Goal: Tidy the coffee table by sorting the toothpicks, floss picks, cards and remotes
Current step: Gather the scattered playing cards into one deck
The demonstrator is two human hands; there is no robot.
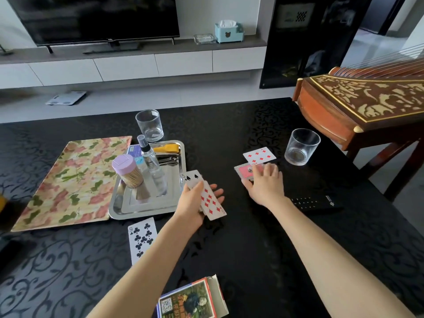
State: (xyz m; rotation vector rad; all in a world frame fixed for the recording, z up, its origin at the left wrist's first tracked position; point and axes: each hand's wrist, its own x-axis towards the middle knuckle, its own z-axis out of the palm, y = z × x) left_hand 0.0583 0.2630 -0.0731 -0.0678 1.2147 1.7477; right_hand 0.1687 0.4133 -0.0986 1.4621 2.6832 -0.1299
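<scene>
My left hand [195, 198] holds a small fan of playing cards [206, 193], with a spade card and a ten of diamonds showing. My right hand [263, 182] rests on a face-down card [243, 172], fingers curled over it. Just beyond lies a face-up diamond card [259, 155]. A nine of clubs [141, 239] lies face up by my left forearm. The open card box [192, 299] sits at the near edge. A black remote [316, 203] lies right of my right wrist. A toothpick jar with a purple lid [127, 171] stands on the steel tray [176, 203].
The tray also holds a clear spray bottle [151, 161], a yellow tool [166, 148] and nail clippers. A floral mat [68, 182] lies left of it. Two empty glasses [149, 125] [301, 146] stand on the black table. A wooden zither [367, 99] stands at the right.
</scene>
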